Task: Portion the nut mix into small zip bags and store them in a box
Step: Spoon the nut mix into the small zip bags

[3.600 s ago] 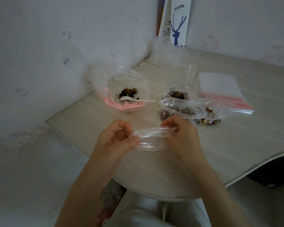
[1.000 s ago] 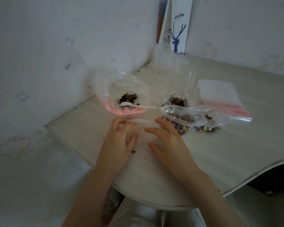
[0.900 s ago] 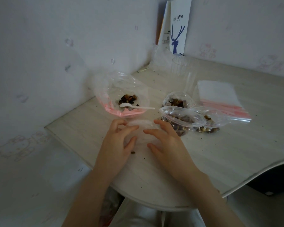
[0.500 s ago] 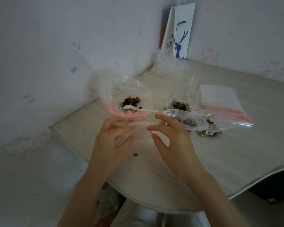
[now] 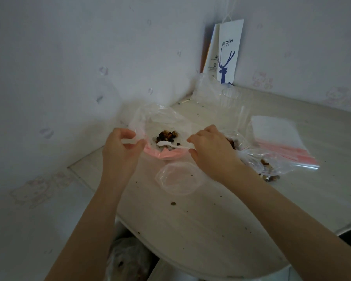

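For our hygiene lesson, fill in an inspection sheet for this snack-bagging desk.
Surface: pale wooden table, scattered with crumbs.
Job's things: large zip bag holding nut mix and white spoon; empty small zip bag lying open; filled bags; stack of unused zip bags.
Clutter: clear cup, coffee paper bag.
Hands: left hand pinches the large bag's rim; right hand at the spoon handle, grip unclear.
Cables: nothing seen.
Surroundings: white walls with cartoon stickers.

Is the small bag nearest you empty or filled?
Empty: the small bag sits open-mouthed on the table, and only clear plastic shows inside, no nuts.
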